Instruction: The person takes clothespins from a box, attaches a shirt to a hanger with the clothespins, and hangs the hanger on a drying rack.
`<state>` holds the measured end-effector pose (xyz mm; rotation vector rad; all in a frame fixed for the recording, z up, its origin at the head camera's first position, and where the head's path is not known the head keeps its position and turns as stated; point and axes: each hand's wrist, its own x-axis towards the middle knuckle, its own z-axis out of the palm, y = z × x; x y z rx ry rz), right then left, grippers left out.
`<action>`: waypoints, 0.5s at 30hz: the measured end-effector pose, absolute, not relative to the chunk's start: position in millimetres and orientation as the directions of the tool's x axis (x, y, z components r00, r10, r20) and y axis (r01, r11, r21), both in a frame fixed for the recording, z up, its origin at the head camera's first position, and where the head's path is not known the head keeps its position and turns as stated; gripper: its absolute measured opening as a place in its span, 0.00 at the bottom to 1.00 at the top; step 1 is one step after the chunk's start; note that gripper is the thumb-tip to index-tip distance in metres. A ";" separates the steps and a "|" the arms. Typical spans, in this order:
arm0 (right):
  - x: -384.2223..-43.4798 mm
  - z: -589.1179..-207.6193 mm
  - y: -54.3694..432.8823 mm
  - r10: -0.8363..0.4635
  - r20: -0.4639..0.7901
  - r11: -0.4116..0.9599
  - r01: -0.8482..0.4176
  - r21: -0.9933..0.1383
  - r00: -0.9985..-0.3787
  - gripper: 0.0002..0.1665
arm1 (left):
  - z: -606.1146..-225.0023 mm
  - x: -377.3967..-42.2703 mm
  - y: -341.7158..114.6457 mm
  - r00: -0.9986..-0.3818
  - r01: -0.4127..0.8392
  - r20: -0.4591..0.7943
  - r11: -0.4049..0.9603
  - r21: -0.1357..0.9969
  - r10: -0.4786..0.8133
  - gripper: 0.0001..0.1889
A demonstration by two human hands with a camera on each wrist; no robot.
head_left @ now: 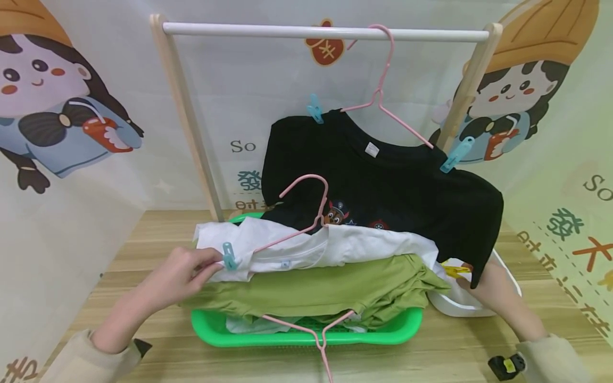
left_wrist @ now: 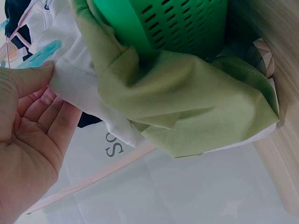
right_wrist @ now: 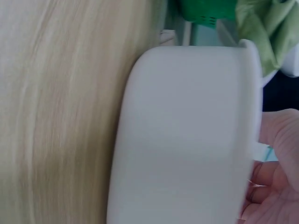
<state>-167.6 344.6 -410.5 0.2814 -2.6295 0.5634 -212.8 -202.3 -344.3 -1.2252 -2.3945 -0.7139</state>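
Left of the green basket (head_left: 249, 339), the left hand (head_left: 182, 275) pinches the left end of a white shirt (head_left: 373, 243), beside a blue clothespin (head_left: 229, 257); the shirt lies across the basket, its neck label (head_left: 286, 264) too small to read. Above the basket's left side, the wall (head_left: 239, 80) shows "So" (head_left: 243, 146) and "發" (head_left: 250, 181). Over the basket's middle, a pink hanger (head_left: 326, 194) rises from the white shirt, a green garment (head_left: 311, 287) drapes beneath it, and a second pink hanger (head_left: 322, 349) extends over the near rim. Behind the basket, a black shirt (head_left: 397, 186) hangs from a white rod (head_left: 268, 30) on a third pink hanger (head_left: 386, 66), two more blue clothespins (head_left: 457, 154) at its shoulders, its white neck tag (head_left: 372, 149) illegible. Right of the basket, the right hand (head_left: 493, 287) lies at the opening of a white bin (head_left: 462, 308), near a yellow clothespin (head_left: 454, 270); whether it grasps the clip cannot be told. Farther right of the basket, the wall also reads "So" (head_left: 597, 187) and "發" (head_left: 565, 222)
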 end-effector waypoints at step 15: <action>-126.9 -384.0 328.6 0.052 0.385 0.834 -0.172 -0.525 -0.922 0.12 | -345.7 -213.4 -203.4 -0.560 0.825 0.521 0.491 0.279 0.644 0.11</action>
